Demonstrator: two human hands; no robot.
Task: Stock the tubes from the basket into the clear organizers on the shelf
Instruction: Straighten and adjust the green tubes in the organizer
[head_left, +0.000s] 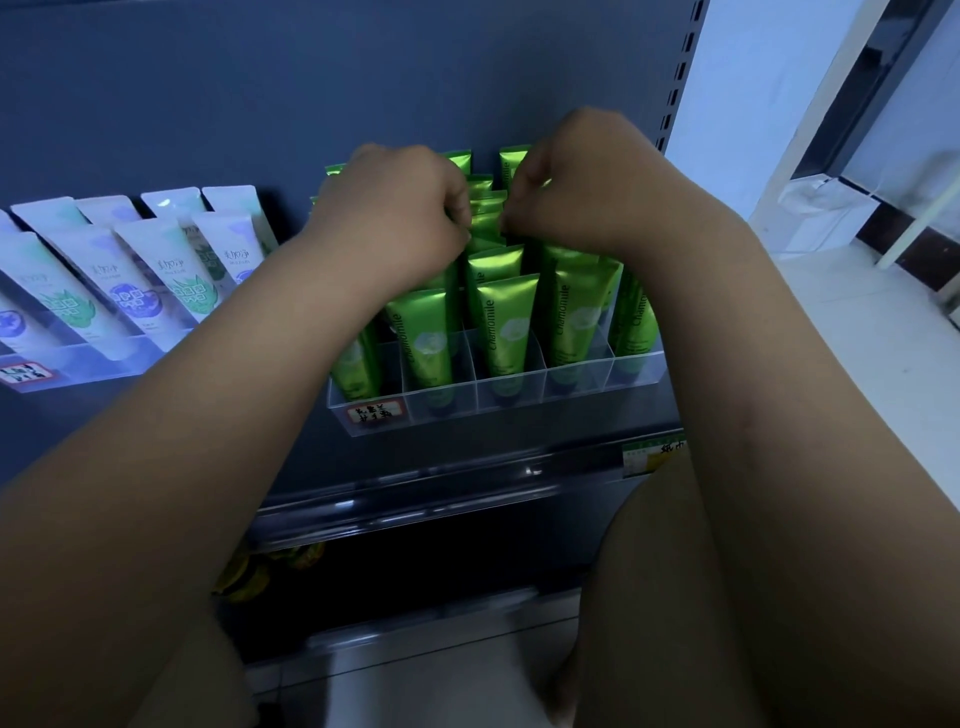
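Head view: I am looking down at the shelf, both forearms reaching in.
Left hand (400, 208): I am curling my fingers in and pinching at the crimped tops of the green tubes (506, 322) in the middle of the rack; which single tube, I cannot tell.
Right hand (571, 192): I am doing likewise from the other side, fingers curled and pinching at the same cluster of tops, the two hands nearly touching.
Green tubes: standing caps down and leaning back in the clear organizer (498, 397), occupying every compartment that is showing, several rows deep.
Clear organizer: sitting at the right end of the shelf against the dark back panel (260, 78), carrying a handwritten price tag (375, 413) on its front wall.
White tubes (130, 280): filling a second organizer (88, 358) to the left, well apart from my hands.
Basket: not showing here, so I cannot tell how many tubes are waiting.
Done, as I judge it: the stocking is nearing its end, with both organizers looking full.
Left, as I judge it: I am seating or straightening the middle tubes; whatever is lying in the basket is going unseen.
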